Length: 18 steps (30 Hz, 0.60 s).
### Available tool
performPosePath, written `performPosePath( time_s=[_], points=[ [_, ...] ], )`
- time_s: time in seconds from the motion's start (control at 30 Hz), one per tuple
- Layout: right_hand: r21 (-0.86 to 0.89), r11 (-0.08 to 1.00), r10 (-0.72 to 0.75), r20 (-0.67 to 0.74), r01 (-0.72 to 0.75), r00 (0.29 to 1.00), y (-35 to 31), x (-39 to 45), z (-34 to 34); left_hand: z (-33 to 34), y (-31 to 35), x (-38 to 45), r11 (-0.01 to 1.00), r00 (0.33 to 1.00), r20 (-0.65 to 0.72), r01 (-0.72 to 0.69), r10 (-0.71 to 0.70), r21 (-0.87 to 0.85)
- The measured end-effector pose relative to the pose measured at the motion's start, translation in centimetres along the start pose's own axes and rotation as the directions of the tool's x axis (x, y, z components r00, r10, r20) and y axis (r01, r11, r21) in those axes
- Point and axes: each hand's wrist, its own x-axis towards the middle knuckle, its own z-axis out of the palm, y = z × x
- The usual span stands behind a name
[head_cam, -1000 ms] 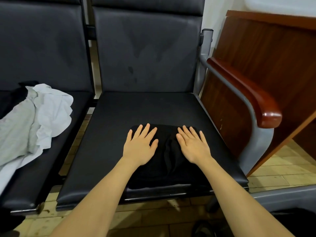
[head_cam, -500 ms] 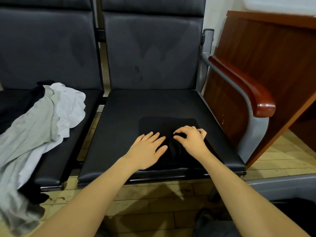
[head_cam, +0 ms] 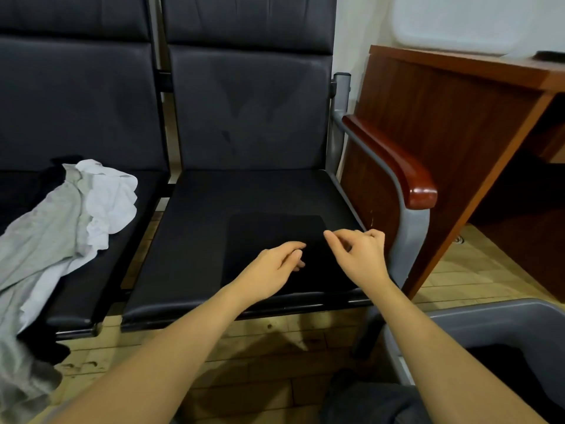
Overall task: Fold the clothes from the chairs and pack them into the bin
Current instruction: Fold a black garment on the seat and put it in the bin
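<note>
Head view shows two black chairs (head_cam: 244,123) side by side, filling most of the far side. To the right stands a brown wooden desk (head_cam: 443,123), and the right chair has a shiny brown armrest (head_cam: 406,172) next to it. At the near right is the grey bin (head_cam: 504,319), low on the floor, with something dark inside it. On the left chair lies a heap of pale grey and white clothes (head_cam: 61,228), all crumpled, and part of it hangs off the near edge toward the floor. On the right chair's seat lies a folded black garment (head_cam: 275,231), flat and square, near the front right of the seat. Both hands hover over it. The left hand (head_cam: 275,267) has its fingers loosely bent, with the tips at the cloth, and holds nothing that can be seen. The right hand (head_cam: 360,258) has its fingers curled, thumb and first finger close together; whether it pinches the dark cloth cannot be told.
</note>
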Motion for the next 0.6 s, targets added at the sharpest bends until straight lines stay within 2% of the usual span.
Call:
performPosePath(
  time_s=[0.03,0.1,0.13,0.2,0.3,0.37,0.43,0.53,0.6],
  points=[
    [-0.023,0.999,-0.037,-0.001,0.037,0.999,-0.3,0.1,0.4,0.0,-0.1,0.0,0.996,0.998,-0.057,-0.001,0.006,0.085],
    [-0.028,0.996,-0.077,0.069,0.079,0.995,-0.8,0.5,1.3,-0.1,-0.8,0.1,0.920,0.986,-0.157,0.015,0.050,0.392],
    [-0.016,0.996,-0.081,0.126,0.084,0.989,-1.2,0.6,1.7,-0.1,-1.4,0.1,0.856,0.984,-0.171,0.049,0.047,0.515],
    [0.000,0.997,-0.078,0.233,0.081,0.969,-1.9,0.7,2.4,-0.1,-2.5,0.0,0.768,0.989,-0.137,0.133,-0.059,0.626],
    [-0.088,0.989,-0.064,0.455,0.117,0.888,-1.5,0.2,3.2,-0.2,-3.7,-0.5,0.716,0.970,-0.018,0.192,-0.243,0.671],
    [-0.192,0.977,0.049,0.628,0.093,0.777,-0.2,-0.4,3.3,-0.5,-4.1,-0.8,0.698,0.951,0.020,0.212,-0.308,0.684],
    [-0.262,0.965,0.169,0.696,0.027,0.698,1.0,-1.0,2.9,-1.1,-4.3,-1.3,0.697,0.941,0.032,0.225,-0.336,0.681],
    [-0.304,0.953,0.212,0.705,0.018,0.677,1.5,-1.6,2.2,-1.7,-4.4,-2.0,0.705,0.942,0.035,0.224,-0.333,0.673],
    [-0.349,0.934,0.203,0.689,0.073,0.696,1.0,-1.8,1.6,-2.2,-4.1,-2.3,0.702,0.948,0.030,0.213,-0.317,0.679]
  ],
)
